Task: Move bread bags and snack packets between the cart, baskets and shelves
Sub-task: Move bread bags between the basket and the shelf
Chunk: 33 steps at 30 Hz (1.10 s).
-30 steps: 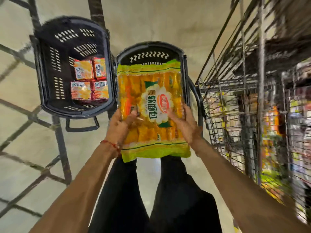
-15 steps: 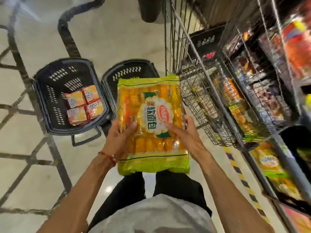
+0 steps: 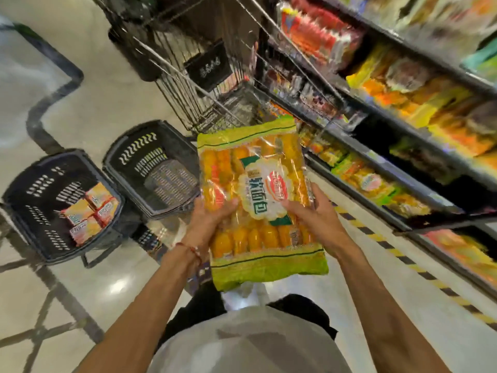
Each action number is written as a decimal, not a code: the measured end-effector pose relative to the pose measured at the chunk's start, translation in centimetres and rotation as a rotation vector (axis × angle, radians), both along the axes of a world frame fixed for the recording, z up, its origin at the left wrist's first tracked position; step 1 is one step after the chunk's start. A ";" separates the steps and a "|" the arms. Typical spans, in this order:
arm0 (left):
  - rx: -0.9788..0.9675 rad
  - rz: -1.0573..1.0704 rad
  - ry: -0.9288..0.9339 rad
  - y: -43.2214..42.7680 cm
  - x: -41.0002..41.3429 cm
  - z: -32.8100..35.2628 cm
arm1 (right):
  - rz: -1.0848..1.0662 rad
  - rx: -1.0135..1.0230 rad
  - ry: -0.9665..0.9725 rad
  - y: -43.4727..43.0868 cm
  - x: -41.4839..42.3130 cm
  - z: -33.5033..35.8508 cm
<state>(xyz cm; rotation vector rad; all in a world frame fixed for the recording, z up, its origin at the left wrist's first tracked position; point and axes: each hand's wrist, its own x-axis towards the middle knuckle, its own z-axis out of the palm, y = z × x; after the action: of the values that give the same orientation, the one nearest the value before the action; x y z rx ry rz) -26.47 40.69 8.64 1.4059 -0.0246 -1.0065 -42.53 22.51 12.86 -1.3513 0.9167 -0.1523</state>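
Observation:
A large bread bag (image 3: pixel 258 200) with green ends and rows of yellow buns is held up in front of me. My left hand (image 3: pixel 207 219) grips its left edge, thumb on the front. My right hand (image 3: pixel 312 214) grips its right edge the same way. Below left on the floor stand two black baskets: the left basket (image 3: pixel 24 211) holds several orange snack packets (image 3: pixel 90 214), and the right basket (image 3: pixel 126 146) shows only its bare bottom. The wire cart (image 3: pixel 193 84) stands beyond the bag.
Store shelves (image 3: pixel 403 122) packed with blurred bread and snack packages run along the right side. A yellow-black striped line (image 3: pixel 398 254) marks the floor by the shelves. Pale tiled floor (image 3: pixel 88 84) with dark inlay lies to the left.
The view has swung right toward the shelves. The bread bag, held in both hands, has moved away from above the right basket toward the cart and shelves and tilted slightly.

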 end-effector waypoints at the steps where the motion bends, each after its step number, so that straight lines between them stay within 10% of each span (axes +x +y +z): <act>1: 0.011 -0.016 -0.026 -1.5 -1.9 0.1 | -0.027 0.004 -0.015 -0.9 -2.5 0.1; 20: 0.070 -0.372 -0.070 -22.0 -28.7 2.2 | -0.330 0.032 -0.099 -16.2 -34.3 2.6; 27: 0.071 -0.469 -0.782 -32.4 -27.4 5.7 | -0.211 -0.063 -0.025 -23.3 -36.7 4.4; 33: 0.035 -0.962 -0.865 -44.7 -24.6 8.0 | -0.117 -0.073 0.068 -30.3 -37.3 6.3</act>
<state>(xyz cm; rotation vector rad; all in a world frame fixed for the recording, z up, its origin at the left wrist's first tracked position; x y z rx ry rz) -51.12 -4.01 16.67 1.7950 -1.4300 -1.0463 -79.84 -7.77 19.17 -1.3777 1.0566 -0.2331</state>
